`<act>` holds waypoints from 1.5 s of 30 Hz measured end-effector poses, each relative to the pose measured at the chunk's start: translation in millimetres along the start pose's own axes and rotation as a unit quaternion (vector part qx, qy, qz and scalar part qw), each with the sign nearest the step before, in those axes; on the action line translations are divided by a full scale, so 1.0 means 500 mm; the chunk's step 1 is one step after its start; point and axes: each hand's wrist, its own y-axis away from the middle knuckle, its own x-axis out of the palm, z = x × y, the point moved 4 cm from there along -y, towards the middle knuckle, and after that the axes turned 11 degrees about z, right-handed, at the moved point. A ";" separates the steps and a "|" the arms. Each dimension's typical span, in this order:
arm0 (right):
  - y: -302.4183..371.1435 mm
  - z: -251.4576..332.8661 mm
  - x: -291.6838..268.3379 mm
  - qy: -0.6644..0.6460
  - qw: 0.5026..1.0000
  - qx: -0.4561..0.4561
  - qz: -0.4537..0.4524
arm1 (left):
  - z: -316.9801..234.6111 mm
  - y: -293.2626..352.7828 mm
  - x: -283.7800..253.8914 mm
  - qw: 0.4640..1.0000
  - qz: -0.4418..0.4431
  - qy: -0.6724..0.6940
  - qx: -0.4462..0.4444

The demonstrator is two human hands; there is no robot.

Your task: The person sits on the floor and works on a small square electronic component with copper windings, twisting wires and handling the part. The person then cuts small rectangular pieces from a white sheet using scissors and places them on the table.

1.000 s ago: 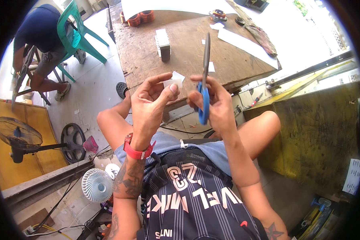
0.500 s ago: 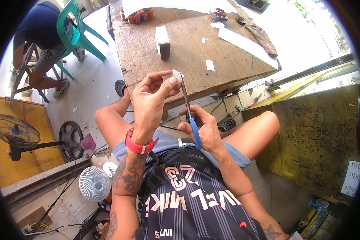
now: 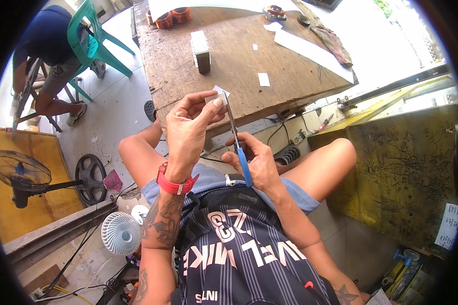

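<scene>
Between its thumb and fingers, my left hand (image 3: 188,122) pinches a small piece of white paper (image 3: 221,92) just off the near edge of the wooden table. My right hand (image 3: 259,161) grips a pair of scissors (image 3: 244,165) with blue handles. The scissors' blades point away from me and lie along the right edge of the paper. Beyond my left hand, a dark rectangular block (image 3: 203,62) stands on the table against a white slotted part (image 3: 199,41).
The wooden table (image 3: 239,43) carries copper coils (image 3: 173,17), a white sheet strip (image 3: 315,55) and small paper pieces (image 3: 263,79). To the left, a person (image 3: 43,38) bends beside a green plastic chair (image 3: 94,43). Fans (image 3: 121,233) stand at lower left; a stained yellow panel (image 3: 402,178) is at right.
The scissor blades look closer together at the paper's edge. Both hands hold nearly the same places, and the whole view has shifted slightly.
</scene>
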 end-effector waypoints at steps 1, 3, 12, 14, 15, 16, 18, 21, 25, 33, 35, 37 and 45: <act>0.000 -0.002 0.000 0.005 1.000 0.002 0.000 | 0.000 0.000 0.000 1.000 0.003 0.003 0.003; 0.000 -0.008 0.000 0.003 1.000 0.010 0.000 | 0.002 -0.002 0.000 1.000 0.007 0.000 -0.002; -0.002 -0.012 0.002 0.000 1.000 -0.015 -0.009 | 0.015 0.001 0.002 0.999 0.008 -0.006 -0.031; -0.001 -0.011 0.001 0.021 0.999 -0.021 -0.018 | 0.020 0.004 0.003 0.999 0.008 0.002 -0.037; -0.001 -0.017 0.002 0.000 1.000 0.008 -0.013 | 0.022 0.005 0.003 0.999 0.009 0.008 -0.038; -0.001 -0.023 0.004 -0.024 0.999 0.033 -0.010 | 0.022 0.006 0.004 0.999 0.012 0.021 -0.025; -0.001 -0.030 0.004 -0.057 0.997 0.051 -0.017 | 0.021 0.004 0.003 0.999 0.013 0.015 -0.037; -0.004 -0.025 -0.011 -0.059 0.997 0.016 -0.052 | 0.003 -0.016 -0.007 1.000 0.003 -0.002 -0.017; -0.014 -0.005 -0.076 -0.025 0.995 -0.023 -0.094 | -0.035 -0.090 -0.037 0.999 -0.021 -0.030 0.034; -0.024 0.007 -0.158 -0.031 0.989 -0.024 -0.143 | -0.040 -0.165 -0.057 0.998 -0.010 -0.058 0.026; -0.024 0.001 -0.156 -0.041 0.990 -0.012 -0.137 | -0.042 -0.171 -0.060 0.998 -0.012 -0.065 0.024; -0.023 -0.004 -0.154 -0.041 0.990 -0.003 -0.134 | -0.044 -0.175 -0.063 0.997 -0.013 -0.073 0.020; -0.021 -0.014 -0.154 -0.050 0.989 0.000 -0.138 | -0.043 -0.178 -0.071 0.997 -0.003 -0.081 0.013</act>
